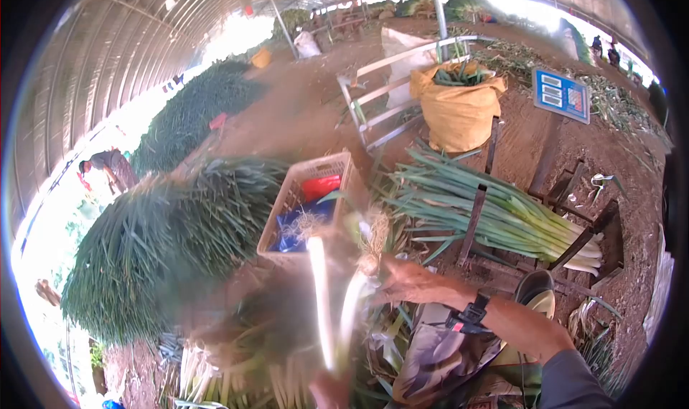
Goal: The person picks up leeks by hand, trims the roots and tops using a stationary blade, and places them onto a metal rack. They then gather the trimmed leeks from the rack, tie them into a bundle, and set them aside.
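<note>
Two long white green onions, a left stalk (321,305) and a right stalk (349,312), stand roots up in front of me. My left hand (330,391), partly cut off at the bottom and blurred, is closed around their lower parts. My right hand (413,281), with a black watch (470,312) on its wrist, pinches at the right stalk just below its bushy roots (373,237). Motion smears the fingertips. Behind the roots sits a beige plastic crate (269,240) with blue and red material inside. Loose green onions (287,384) lie below my hands.
A large heap of green onions (172,229) lies on the left. To the right, a bundle (495,208) rests in a metal frame (470,226). Beyond stand a yellow sack (459,115), a blue scale display (561,95) and a white rack (387,86). Another person (111,168) bends at far left.
</note>
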`<action>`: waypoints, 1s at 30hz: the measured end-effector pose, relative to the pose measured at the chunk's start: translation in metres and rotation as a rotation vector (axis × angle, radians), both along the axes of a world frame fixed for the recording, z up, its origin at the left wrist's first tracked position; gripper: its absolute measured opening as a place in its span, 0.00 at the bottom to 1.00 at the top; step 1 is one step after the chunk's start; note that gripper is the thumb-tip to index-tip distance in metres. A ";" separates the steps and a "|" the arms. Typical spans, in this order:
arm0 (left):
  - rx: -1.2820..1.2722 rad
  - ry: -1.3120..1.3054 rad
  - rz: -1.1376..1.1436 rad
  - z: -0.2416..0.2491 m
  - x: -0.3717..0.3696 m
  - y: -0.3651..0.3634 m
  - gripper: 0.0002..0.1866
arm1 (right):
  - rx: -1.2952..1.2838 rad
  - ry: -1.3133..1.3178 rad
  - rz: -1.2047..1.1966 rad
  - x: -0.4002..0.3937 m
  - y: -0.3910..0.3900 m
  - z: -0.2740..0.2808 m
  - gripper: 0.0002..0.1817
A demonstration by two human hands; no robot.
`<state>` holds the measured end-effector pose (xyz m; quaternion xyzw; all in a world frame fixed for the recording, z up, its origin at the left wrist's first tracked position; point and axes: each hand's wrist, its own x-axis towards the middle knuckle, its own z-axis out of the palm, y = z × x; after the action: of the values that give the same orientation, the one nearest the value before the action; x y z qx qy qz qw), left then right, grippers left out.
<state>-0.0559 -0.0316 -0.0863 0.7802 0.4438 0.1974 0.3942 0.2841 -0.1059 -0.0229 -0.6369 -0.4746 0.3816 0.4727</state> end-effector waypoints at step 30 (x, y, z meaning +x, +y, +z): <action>0.218 0.441 0.084 -0.012 -0.039 -0.023 0.26 | -0.034 -1.200 -0.044 0.049 -0.040 0.034 0.25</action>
<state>-0.0951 -0.0548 -0.0985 0.8232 0.5272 0.0850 0.1929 0.3327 -0.1462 0.0106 -0.7582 -0.6392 -0.0469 0.1196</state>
